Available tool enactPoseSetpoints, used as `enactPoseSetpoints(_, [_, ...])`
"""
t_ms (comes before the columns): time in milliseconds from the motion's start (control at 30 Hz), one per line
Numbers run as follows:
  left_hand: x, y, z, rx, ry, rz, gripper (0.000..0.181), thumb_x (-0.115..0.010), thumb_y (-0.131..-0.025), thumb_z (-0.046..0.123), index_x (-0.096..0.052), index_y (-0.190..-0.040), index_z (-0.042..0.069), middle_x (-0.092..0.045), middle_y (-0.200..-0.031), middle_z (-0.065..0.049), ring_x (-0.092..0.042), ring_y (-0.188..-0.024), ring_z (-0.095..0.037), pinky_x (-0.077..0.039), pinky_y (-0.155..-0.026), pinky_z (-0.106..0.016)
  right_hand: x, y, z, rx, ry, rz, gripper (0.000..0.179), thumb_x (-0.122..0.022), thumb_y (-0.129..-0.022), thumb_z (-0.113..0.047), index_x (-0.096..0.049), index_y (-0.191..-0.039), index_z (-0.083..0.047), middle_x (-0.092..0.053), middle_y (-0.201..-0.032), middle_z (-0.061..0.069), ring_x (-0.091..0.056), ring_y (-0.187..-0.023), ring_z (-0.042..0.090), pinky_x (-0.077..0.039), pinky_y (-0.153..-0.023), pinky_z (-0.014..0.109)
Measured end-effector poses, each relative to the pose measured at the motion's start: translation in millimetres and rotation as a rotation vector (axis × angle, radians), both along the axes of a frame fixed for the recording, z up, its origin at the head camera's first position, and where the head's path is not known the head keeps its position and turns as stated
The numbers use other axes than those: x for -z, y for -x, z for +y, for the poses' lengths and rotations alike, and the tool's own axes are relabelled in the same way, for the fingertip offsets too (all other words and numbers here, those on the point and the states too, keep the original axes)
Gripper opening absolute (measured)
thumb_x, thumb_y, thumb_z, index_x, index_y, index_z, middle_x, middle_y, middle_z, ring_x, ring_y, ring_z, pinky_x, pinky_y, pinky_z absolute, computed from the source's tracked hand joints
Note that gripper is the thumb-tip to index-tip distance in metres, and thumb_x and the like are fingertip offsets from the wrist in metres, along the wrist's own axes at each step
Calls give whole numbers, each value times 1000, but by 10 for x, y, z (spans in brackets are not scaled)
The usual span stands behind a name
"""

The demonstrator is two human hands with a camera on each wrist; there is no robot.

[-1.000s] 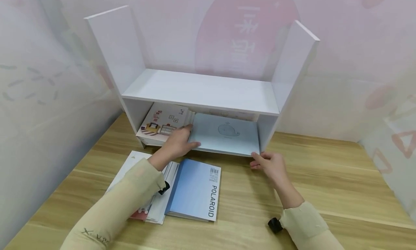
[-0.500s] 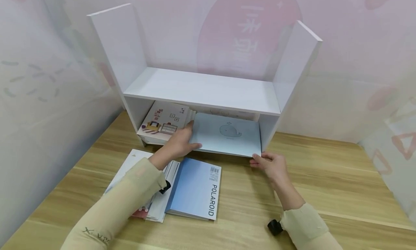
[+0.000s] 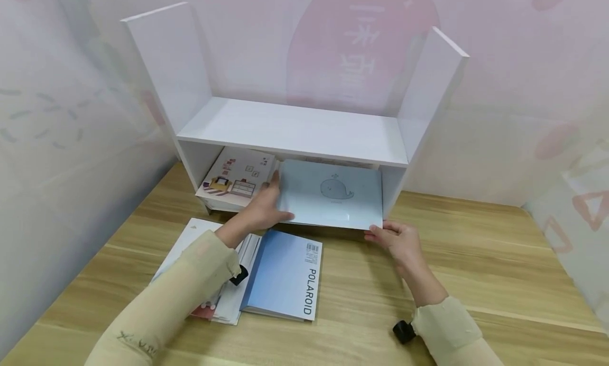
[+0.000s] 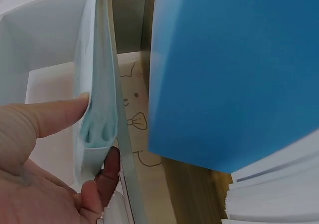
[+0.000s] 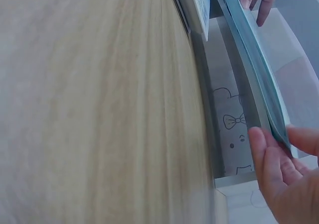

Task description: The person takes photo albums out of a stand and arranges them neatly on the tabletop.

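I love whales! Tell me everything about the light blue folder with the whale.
The light blue folder looks smooth and shiny, like plastic, with layered edges and a line-drawn whale on its cover. It's closed, roughly flat, whale up, in the lower opening of the white shelf. The left hand pinches its left end; the right hand holds its front right corner.

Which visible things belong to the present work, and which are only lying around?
Part of the work, it seems:
whale folder, held by left hand and right hand
white shelf
book stack inside it

Lying about, perhaps for later:
blue book, untouched on the table
white books beside it
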State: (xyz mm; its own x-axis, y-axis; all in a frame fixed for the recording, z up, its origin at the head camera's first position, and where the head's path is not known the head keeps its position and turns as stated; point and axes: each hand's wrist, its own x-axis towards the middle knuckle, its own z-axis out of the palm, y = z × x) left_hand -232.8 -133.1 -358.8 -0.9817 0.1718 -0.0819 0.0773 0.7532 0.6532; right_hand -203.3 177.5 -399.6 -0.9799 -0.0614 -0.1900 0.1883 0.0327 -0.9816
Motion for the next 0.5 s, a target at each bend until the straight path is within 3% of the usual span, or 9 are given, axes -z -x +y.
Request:
enactPoseSetpoints(100, [21,-13,-14,18,-10,15,111,-75,-89,19,11,-156,-1,-3,-166,-22,-14,-152,-39,-23,-122,-51,14,3,-6,1,7,-9,47,-61,-97,-3,-45,-136,16,-65,-126,20,-74,-86,8,-54,-91,21])
enactPoseSetpoints(167, [35,-18,-19,22,-16,27,111,-75,-89,18,11,-156,-2,-2,-166,-21,-13,-153,-38,-22,-122,-50,22,2,-6,1,18,-16,44,-60,-98,-3,-46,-136,16,-44,-148,24,-74,-87,6,-54,-91,19])
enactPoseSetpoints(233, [43,-24,-18,15,-22,32,112,-76,-88,18,10,-156,-3,-2,-166,-22,-13,-153,-39,-22,-122,-50,30,-1,-5,4,30,-31,42,-58,-99,-3,-47,-135,16,-27,-159,21,-73,-88,4,-53,-91,17])
enactPoseSetpoints(333, [55,-31,-13,1,-33,34,114,-79,-85,17,8,-156,-4,-2,-166,-22,-12,-153,-39,-21,-122,-50,37,0,-7,16,56,-51,40,-58,-98,-2,-48,-133,16,-22,-161,18,-73,-89,3,-52,-91,15])
enactPoseSetpoints(500, [81,-37,-5,19,-75,64,115,-82,-81,13,3,-157,-3,-11,-165,-24,-19,-151,-40,-20,-122,-50,34,12,-16,42,159,-58,30,-59,-97,1,-56,-123,14,-36,-144,18,-74,-89,8,-53,-90,16])
